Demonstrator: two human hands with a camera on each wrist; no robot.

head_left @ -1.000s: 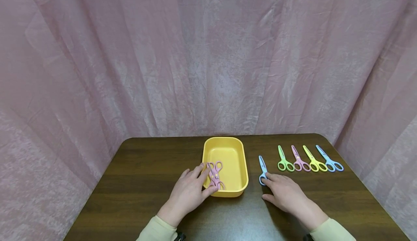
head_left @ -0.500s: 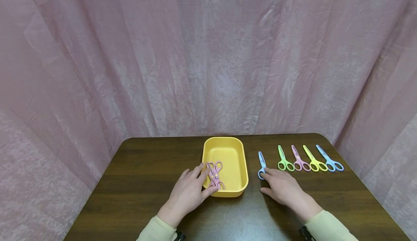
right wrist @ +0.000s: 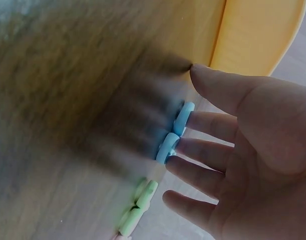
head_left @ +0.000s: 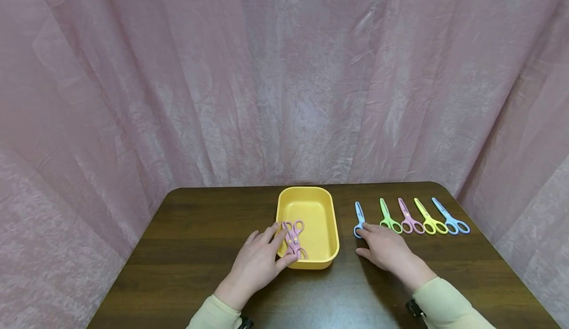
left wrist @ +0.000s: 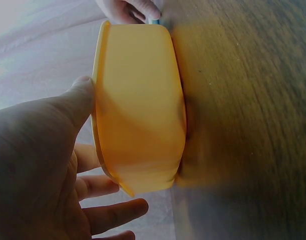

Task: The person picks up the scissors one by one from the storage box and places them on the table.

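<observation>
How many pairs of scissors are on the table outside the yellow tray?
5: one blue pair touched by the right hand, then, rightward, a green pair, pink pair, yellow pair and second blue pair. No others show there.

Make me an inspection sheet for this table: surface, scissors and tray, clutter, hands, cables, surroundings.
Surface: dark wood-grain table.
Job's things: yellow tray holds pink scissors; row to its right: blue scissors, green scissors, another pink pair, yellow scissors, another blue pair.
Clutter: nothing seen.
Hands: left hand touches the tray's rim; right hand touches the leftmost blue scissors' handles.
Cables: nothing seen.
Surroundings: pink curtains behind and at both sides.
</observation>
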